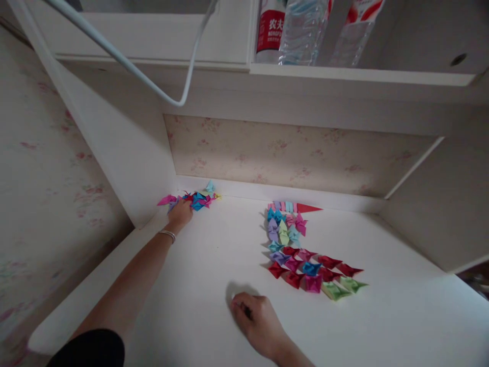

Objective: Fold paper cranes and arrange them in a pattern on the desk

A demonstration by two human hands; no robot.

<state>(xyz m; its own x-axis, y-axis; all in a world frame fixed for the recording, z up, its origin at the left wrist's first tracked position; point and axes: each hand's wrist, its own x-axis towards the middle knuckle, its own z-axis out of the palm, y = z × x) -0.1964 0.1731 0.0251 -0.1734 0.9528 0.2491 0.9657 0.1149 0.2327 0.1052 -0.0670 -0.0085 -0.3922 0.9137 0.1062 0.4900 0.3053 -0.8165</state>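
My left hand (179,213) reaches far to the back left corner of the white desk (214,265). Its fingers are curled into a loose pile of folded paper pieces (194,199) in pink, blue and red. What the fingers hold is hidden. A thin bracelet circles that wrist. My right hand (254,316) rests on the desk near the front, fingers curled into a loose fist, with nothing showing in them. To its upper right lie rows of several coloured folded paper pieces (301,255), laid out flat in purple, green, red, pink and blue.
A shelf above holds plastic water bottles (301,30), one with a red label (269,28). A white cable (126,61) hangs across the upper left. White side panels close in the desk at left and right, with floral wallpaper (290,153) behind.
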